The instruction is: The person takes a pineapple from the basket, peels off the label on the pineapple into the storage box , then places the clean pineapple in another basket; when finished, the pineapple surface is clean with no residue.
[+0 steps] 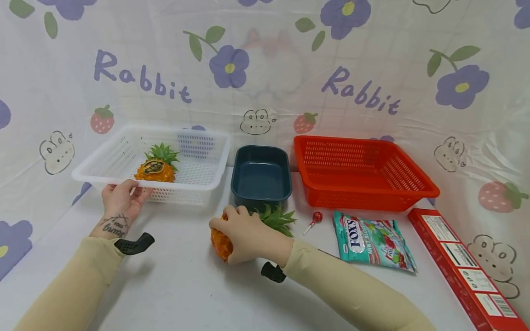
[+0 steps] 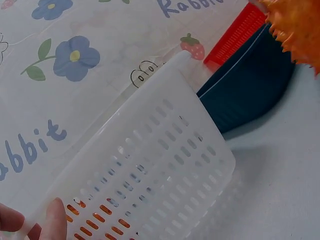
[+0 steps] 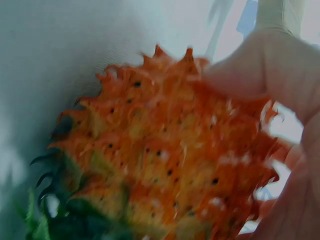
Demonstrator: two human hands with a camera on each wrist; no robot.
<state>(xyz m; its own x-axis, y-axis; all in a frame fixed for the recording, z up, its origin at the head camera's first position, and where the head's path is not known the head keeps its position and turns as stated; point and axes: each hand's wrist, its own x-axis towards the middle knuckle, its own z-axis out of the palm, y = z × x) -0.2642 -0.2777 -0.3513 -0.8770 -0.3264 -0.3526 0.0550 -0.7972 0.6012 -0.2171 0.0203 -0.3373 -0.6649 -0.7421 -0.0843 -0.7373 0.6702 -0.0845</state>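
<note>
My right hand (image 1: 252,236) grips an orange, spiky pineapple (image 1: 221,243) over the table, just in front of the dark blue bin (image 1: 262,177). Its green leaves (image 1: 276,220) point right, partly behind the hand. Up close in the right wrist view, the thumb presses on the spiky skin (image 3: 165,145) and the other fingers reach round the far side. At the left, my left hand (image 1: 124,202) pinches the front rim of the white basket (image 1: 194,185). A second pineapple (image 1: 155,170), with a dark label, lies inside that basket behind the rim.
A red basket (image 1: 364,200) stands right of the bin. Before it lie a red lollipop (image 1: 317,217) and a teal bag of Fox's sweets (image 1: 372,241). A long red box (image 1: 463,266) runs along the right side. A printed cloth (image 1: 265,69) hangs behind everything.
</note>
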